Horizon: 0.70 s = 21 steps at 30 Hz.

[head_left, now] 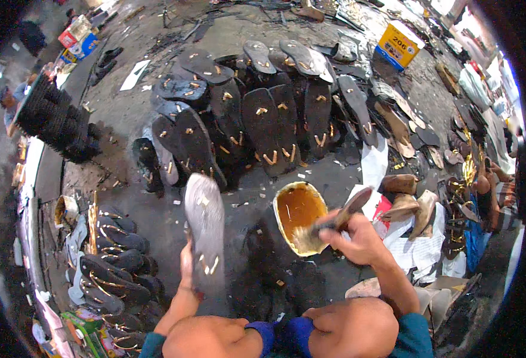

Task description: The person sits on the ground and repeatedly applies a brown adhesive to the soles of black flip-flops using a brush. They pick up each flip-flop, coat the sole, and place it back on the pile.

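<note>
My left hand [186, 269] is closed round the edge of a grey sandal sole [204, 209], held up in front of me and tilted. Short tan strap ends stick out near its lower end, and motion blurs it slightly. In my right hand [358, 240] is a brush [346, 210], gripped by its dark, wide handle. Its pale bristles [308, 238] are over the near right part of an open tub [277, 218] of amber, glue-like liquid. Whether they touch the liquid, I cannot tell.
Beyond the tub, dark sandal soles [262, 122] lie in overlapping piles. More sandals [117, 268] are stacked at my left. Wooden shoe lasts [421, 212] rest on paper at the right. Farther off are a yellow-and-blue box [399, 45] and a black stack of soles [57, 119].
</note>
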Tool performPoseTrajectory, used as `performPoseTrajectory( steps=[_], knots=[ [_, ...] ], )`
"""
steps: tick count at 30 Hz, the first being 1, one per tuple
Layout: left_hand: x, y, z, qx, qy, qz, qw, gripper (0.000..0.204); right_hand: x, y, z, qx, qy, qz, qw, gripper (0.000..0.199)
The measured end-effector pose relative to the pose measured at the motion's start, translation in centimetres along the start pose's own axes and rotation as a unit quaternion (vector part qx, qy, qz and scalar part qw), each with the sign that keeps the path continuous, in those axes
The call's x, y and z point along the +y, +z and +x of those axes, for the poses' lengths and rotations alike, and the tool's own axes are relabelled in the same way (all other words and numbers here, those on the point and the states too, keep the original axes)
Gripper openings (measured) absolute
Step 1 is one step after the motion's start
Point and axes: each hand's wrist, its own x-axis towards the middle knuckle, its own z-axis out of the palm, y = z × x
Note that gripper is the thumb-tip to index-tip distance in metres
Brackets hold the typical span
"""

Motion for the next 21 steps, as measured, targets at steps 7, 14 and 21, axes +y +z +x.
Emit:
performPoseTrajectory(
  steps=[7, 14, 21],
  knots=[
    [0.5, 9.7, 1.0, -0.281, 0.092, -0.061, 0.953, 0.060, -2.7, 9.1, 8.8, 0.005, -0.304, -0.002, 0.953, 0.022],
    [3.3, 6.6, 3.1, -0.452, 0.045, -0.226, 0.862, 0.068, -1.9, 9.9, 4.1, -0.063, -0.457, -0.108, 0.881, 0.051],
    [2.9, 7.5, 3.4, -0.396, 0.117, -0.146, 0.899, 0.051, -0.8, 10.5, 5.1, -0.003, -0.418, -0.055, 0.907, 0.057]
  ],
)
